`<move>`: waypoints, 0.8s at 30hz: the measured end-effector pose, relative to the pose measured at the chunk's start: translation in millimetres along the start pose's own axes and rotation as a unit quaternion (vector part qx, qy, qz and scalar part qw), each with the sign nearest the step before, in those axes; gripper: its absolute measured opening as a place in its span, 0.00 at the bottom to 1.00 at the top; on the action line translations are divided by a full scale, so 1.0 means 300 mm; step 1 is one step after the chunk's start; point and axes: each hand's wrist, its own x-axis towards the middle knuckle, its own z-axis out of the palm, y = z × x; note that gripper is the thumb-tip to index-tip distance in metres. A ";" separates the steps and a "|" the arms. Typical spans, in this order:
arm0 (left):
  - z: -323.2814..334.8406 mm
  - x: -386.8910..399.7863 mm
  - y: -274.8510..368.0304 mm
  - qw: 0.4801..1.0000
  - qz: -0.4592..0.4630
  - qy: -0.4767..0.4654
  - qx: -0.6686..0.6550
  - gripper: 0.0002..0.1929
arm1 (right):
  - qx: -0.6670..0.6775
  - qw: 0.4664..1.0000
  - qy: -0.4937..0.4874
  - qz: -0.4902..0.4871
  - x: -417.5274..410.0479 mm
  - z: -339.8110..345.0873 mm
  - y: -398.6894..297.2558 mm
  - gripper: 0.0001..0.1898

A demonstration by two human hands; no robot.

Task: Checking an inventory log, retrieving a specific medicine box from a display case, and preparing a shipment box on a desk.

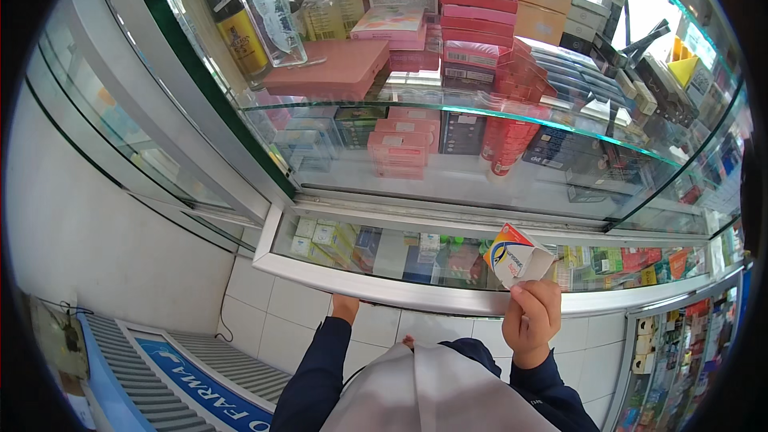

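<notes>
My right hand (pixel 533 318) pinches a small white carton (pixel 517 257) with orange, yellow and blue print by its lower edge. The carton looks open at one end and is held above the glass top of the lower display counter. My left hand (pixel 345 307) is at the counter's aluminium front edge (pixel 384 295); its fingers are hidden under or behind that edge, so what they touch does not show. Beneath the glass, close to the carton, lie green-capped items (pixel 455 241) and several medicine boxes (pixel 327 240).
Ahead stands a glass cabinet with pink boxes (pixel 399 147), red tubes (pixel 510 147), clear pump bottles (pixel 315 6) and a salmon-coloured flat box (pixel 327 69). A stocked glass case (pixel 678 354) is at the right. A white wall (pixel 120 210) and a blue sign (pixel 201 387) are at the left.
</notes>
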 end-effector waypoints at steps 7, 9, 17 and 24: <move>-0.117 -0.080 0.160 0.951 0.048 -0.127 0.277 0.22 | 0.006 1.000 0.005 -0.001 0.002 0.003 0.001 0.17; -0.155 -0.121 0.219 0.920 0.074 -0.146 0.356 0.23 | 0.008 1.000 0.004 0.002 0.004 0.004 -0.002 0.17; -0.272 -0.381 0.325 0.961 0.040 -0.248 -0.114 0.23 | 0.308 0.923 -0.221 -0.063 -0.006 -0.019 -0.083 0.19; -0.524 -0.473 0.536 0.681 -0.003 -0.189 -0.707 0.37 | 0.328 0.863 -0.345 -0.170 -0.114 0.165 -0.187 0.21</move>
